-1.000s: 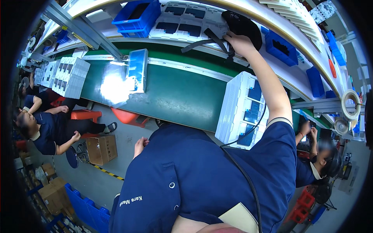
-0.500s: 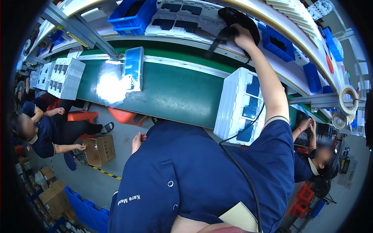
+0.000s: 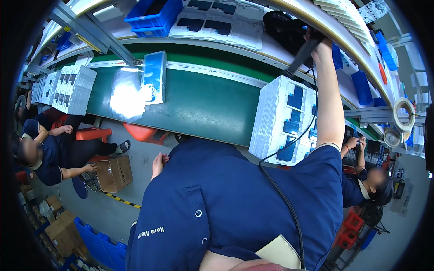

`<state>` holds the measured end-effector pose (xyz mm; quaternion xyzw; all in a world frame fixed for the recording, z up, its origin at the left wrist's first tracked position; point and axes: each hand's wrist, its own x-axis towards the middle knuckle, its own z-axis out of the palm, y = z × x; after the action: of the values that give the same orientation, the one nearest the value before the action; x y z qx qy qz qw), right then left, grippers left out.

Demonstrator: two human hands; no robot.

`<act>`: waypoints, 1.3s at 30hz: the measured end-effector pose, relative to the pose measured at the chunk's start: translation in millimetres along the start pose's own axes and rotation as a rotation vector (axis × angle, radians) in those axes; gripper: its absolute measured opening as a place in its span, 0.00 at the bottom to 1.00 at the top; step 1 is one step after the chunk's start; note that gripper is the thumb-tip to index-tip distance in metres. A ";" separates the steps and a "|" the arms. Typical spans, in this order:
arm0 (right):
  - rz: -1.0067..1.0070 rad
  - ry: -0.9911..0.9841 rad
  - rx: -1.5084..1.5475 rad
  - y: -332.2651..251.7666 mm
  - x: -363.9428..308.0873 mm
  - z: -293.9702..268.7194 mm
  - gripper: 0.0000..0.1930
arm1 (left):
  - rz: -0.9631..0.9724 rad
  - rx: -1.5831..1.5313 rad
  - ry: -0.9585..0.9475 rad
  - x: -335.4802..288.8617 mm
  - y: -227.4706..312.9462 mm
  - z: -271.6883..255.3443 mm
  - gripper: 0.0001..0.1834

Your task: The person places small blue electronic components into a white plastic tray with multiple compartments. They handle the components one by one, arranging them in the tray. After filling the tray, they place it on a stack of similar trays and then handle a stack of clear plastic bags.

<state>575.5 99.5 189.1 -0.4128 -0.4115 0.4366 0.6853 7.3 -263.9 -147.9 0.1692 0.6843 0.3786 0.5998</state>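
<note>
My right arm reaches forward to the shelf above the bench, and my right hand (image 3: 322, 50) is closed on a black strap (image 3: 302, 58). The strap seems to belong to a dark, soft, bag-like bundle (image 3: 282, 30) on the shelf; its exact kind is unclear. Below my right forearm stands a tall stack of white trays (image 3: 266, 119) with dark rectangular pieces in their pockets. A black cable (image 3: 275, 180) runs down along my right side. My left hand (image 3: 159, 164) hangs low beside my body, fingers curled, with nothing visible in them.
On the green bench (image 3: 203, 104) lies a clear-and-blue plastic packet (image 3: 154, 77) beside a bright glare. Blue bins (image 3: 153, 18) and a white tray (image 3: 244, 34) occupy the shelf. More tray stacks (image 3: 74, 90) stand left. Co-workers sit at both sides; a cardboard box (image 3: 120, 174) is on the floor.
My right hand has moved to the right along the shelf, pulling the black strap and bundle with it. More of the white tray on the shelf is uncovered. My left hand is nearly unmoved.
</note>
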 end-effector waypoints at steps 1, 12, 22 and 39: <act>0.056 -0.038 0.065 -4.8 -7.5 1.0 0.06 | -0.004 -0.001 0.012 -0.8 -1.8 -2.1 0.19; 0.195 0.042 -0.310 -48.9 -86.4 -4.6 0.13 | -0.018 0.063 -0.093 42.5 1.9 -16.0 0.20; -0.122 0.266 -0.257 -149.8 -244.5 -13.7 0.12 | -0.046 0.352 -0.230 77.7 2.4 -65.1 0.20; 0.642 1.050 -0.676 -106.1 -679.2 28.8 0.13 | -0.165 0.651 -0.335 128.9 -1.6 -152.7 0.21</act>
<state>386.1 -561.3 158.2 -0.8605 0.0027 0.2086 0.4648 -166.0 -224.7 -239.3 0.3550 0.6726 0.0585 0.6466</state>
